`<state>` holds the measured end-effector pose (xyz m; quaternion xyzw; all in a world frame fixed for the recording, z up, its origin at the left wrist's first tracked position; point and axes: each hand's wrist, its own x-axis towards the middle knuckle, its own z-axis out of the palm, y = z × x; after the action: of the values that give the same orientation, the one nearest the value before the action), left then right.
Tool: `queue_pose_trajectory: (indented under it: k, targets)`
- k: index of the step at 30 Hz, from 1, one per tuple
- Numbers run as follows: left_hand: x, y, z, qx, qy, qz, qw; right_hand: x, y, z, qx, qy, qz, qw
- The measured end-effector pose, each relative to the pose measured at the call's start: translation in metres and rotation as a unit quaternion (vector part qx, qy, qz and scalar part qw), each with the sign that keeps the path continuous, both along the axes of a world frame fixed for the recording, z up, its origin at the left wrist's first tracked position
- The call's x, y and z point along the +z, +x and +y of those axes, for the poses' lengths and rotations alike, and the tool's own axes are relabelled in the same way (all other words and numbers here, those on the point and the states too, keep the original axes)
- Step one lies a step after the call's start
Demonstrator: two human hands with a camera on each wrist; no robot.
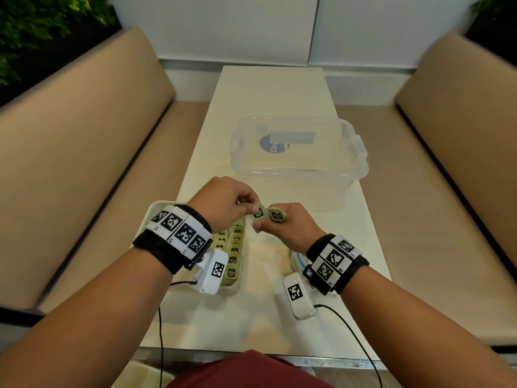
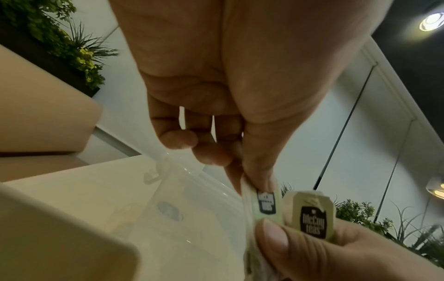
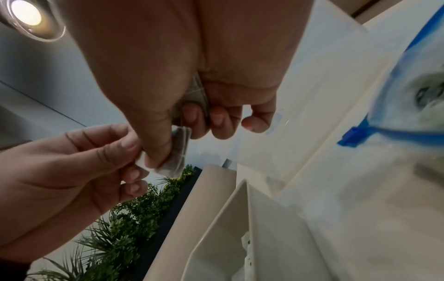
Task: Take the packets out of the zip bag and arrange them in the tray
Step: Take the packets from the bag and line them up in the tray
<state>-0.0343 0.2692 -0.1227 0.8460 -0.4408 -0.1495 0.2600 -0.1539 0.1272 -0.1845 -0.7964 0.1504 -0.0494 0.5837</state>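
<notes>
Your tray sits nearest, under your L wrist, w/ rows of green packets already lined up inside. The zip bag, blue-edged, lies on the surface below your R wrist. Above the tray's far end both hands meet: left hand pinches one packet betw. thumb & fingers; right hand pinches that same packet's lower edge and grips a second packet just beside it. Farther on, a clear plastic box stands mid-surface.

Table — tray, zip bag, tub.
</notes>
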Motion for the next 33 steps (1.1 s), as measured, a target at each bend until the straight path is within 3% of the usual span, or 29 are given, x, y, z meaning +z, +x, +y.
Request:
queue_pose_trajectory:
  k: [10, 16, 24, 27, 31, 33]
  targets:
    - [-0.009, 0.061, 0.037, 0.008, 0.113, -0.039, 0.993, -0.021, 0.030, 0.030, -0.021, -0.037, 0.006, 0.999]
    - [-0.019, 0.071, 0.046, -0.046, 0.047, 0.114, 0.991, -0.021, 0.038, 0.043, -0.060, -0.027, 0.013, 0.998]
    - [-0.032, 0.091, 0.046, -0.057, 0.065, -0.006, 0.996, -0.027, 0.052, 0.056, -0.092, -0.027, 0.014, 0.995]
    - [-0.038, 0.105, 0.048, -0.063, 0.148, -0.062, 0.985, -0.030, 0.052, 0.057, -0.147, 0.042, 0.030, 0.988]
    - [-0.066, 0.112, 0.047, -0.143, 0.319, -0.080, 0.933, -0.034, 0.050, 0.057, -0.182, 0.141, 0.038, 0.972]
    - [-0.083, 0.110, 0.045, -0.183, 0.381, -0.064, 0.904, -0.036, 0.051, 0.059, -0.187, 0.145, 0.029, 0.971]
